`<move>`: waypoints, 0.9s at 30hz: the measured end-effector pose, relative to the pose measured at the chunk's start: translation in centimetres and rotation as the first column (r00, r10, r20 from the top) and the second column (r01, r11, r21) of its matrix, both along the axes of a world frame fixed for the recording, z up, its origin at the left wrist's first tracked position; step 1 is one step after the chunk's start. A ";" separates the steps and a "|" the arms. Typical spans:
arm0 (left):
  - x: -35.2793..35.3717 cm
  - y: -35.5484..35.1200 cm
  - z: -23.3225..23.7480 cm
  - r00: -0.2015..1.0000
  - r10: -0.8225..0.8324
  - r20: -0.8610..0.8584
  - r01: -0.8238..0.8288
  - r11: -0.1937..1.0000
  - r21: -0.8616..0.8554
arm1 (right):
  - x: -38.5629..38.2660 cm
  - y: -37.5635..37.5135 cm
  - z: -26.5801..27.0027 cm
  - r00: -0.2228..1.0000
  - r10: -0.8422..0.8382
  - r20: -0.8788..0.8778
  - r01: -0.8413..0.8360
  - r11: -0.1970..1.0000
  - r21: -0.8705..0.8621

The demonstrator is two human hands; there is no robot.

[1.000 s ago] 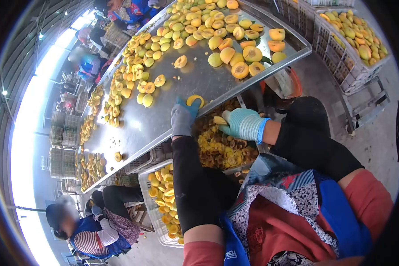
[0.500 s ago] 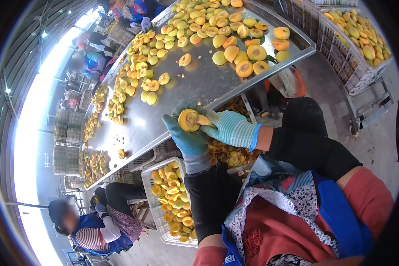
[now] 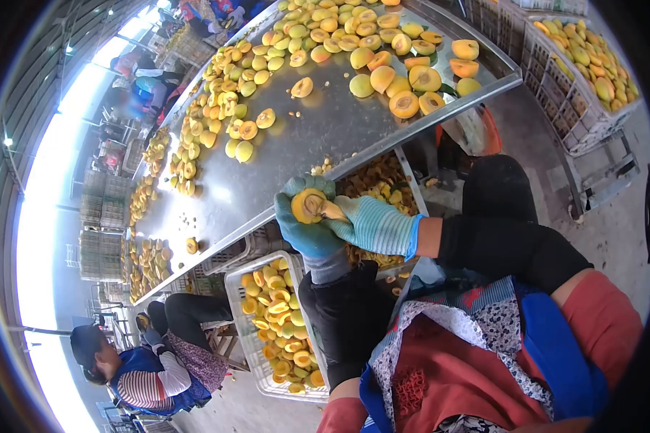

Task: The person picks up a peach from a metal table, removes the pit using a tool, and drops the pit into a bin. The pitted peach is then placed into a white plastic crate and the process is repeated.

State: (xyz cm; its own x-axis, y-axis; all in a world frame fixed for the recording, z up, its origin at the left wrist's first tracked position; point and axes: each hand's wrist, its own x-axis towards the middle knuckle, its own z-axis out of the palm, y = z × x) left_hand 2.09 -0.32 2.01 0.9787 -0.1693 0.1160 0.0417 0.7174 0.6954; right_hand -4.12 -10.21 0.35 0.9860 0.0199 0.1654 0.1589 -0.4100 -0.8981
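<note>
My left hand [image 3: 307, 225], in a blue-green glove, is wrapped round a halved yellow fruit [image 3: 309, 206], its cut face toward the camera. Against the fruit's right side rests my right hand [image 3: 374, 224], in a striped light-blue glove, its fingers closed round a small wooden-coloured thing, perhaps a tool handle, whose tip meets the cut face. Both hands are just off the near edge of a metal table [image 3: 296, 144]. Fruit halves [image 3: 404, 105] lie spread over the tabletop.
A white crate of fruit halves [image 3: 267, 375] stands below the table, with peelings [image 3: 375, 180] in a container beside it. A fuller crate [image 3: 556, 101] is at the upper right. A co-worker [image 3: 152, 375] sits at the lower left; others are farther back.
My left hand's fingers have closed in round the fruit, and my right hand has shifted slightly downward. The view has moved a little. The co-worker at lower left has moved slightly.
</note>
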 end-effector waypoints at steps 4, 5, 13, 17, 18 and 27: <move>1.3 1.1 -1.3 0.991 -0.071 0.115 0.068 0.997 0.028 | 0.5 0.5 -0.8 0.999 0.049 0.019 -0.050 0.995 0.082; 1.4 1.3 -1.5 0.986 -0.056 0.155 0.043 0.995 0.087 | 0.6 0.6 -0.9 0.998 0.060 0.014 -0.061 0.993 0.100; 1.2 2.7 -1.3 0.989 -0.089 0.119 0.053 0.961 0.272 | 0.4 1.0 -1.6 0.975 0.218 -0.055 -0.201 0.955 0.219; 1.2 3.2 -1.2 0.988 -0.114 0.102 0.076 0.945 0.319 | -0.4 0.8 0.7 0.806 0.408 -0.429 -0.188 0.864 0.467; 1.1 3.1 -1.2 0.991 -0.100 0.087 0.068 0.946 0.317 | -0.3 1.0 -0.1 0.879 0.339 -0.334 -0.201 0.900 0.386; 1.2 2.7 -1.7 0.978 -0.194 0.079 0.172 0.959 0.227 | -0.5 0.2 -0.2 0.785 0.435 -0.441 -0.173 0.838 0.517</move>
